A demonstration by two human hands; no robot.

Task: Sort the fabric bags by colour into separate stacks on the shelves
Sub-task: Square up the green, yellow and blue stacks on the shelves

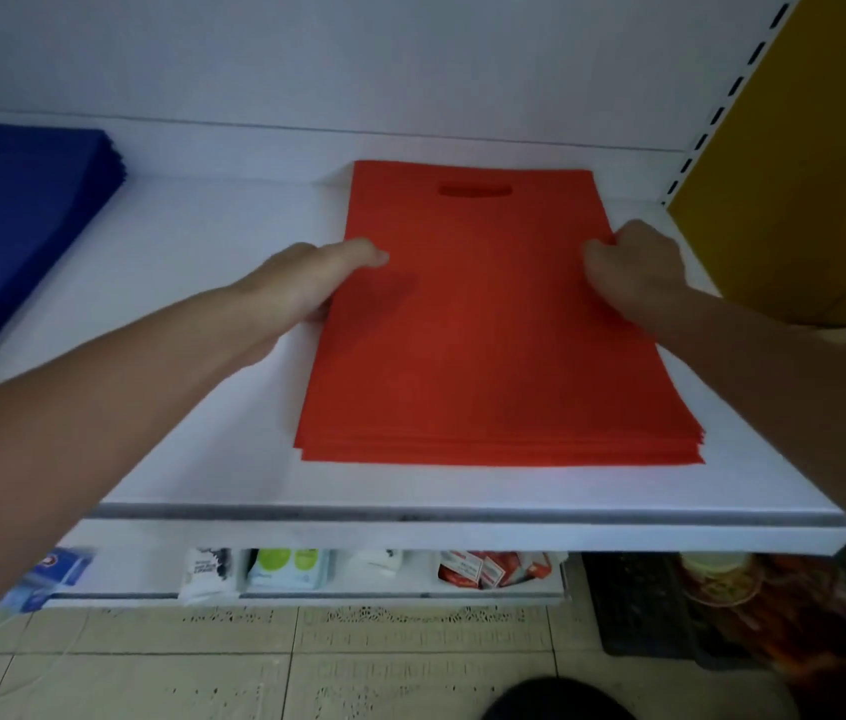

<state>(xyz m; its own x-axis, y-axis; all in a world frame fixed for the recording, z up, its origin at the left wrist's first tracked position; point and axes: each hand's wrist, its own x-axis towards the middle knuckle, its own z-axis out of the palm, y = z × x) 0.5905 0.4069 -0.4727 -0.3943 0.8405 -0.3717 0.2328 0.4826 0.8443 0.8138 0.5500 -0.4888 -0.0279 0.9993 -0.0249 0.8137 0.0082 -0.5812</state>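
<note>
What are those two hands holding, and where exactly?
The red bag stack: the left hand grips its left edge, thumb on top; the right hand pinches its right edge.

There were two stacks of fabric bags: one red stack (493, 330) and one blue stack (10, 226). The bags in each could not be counted, though several layered edges showed at the front of the red one. Two hands showed, a left hand (306, 283) and a right hand (639, 272). There were two shelves, an upper shelf (202, 407) and a lower shelf (306, 597). The lower held one blue packet (64, 566), two white packets (207, 571), one green-and-white packet (288, 566) and some red packets (493, 566) too blurred to count. One yellow panel (800, 174) stood at the right.
</note>
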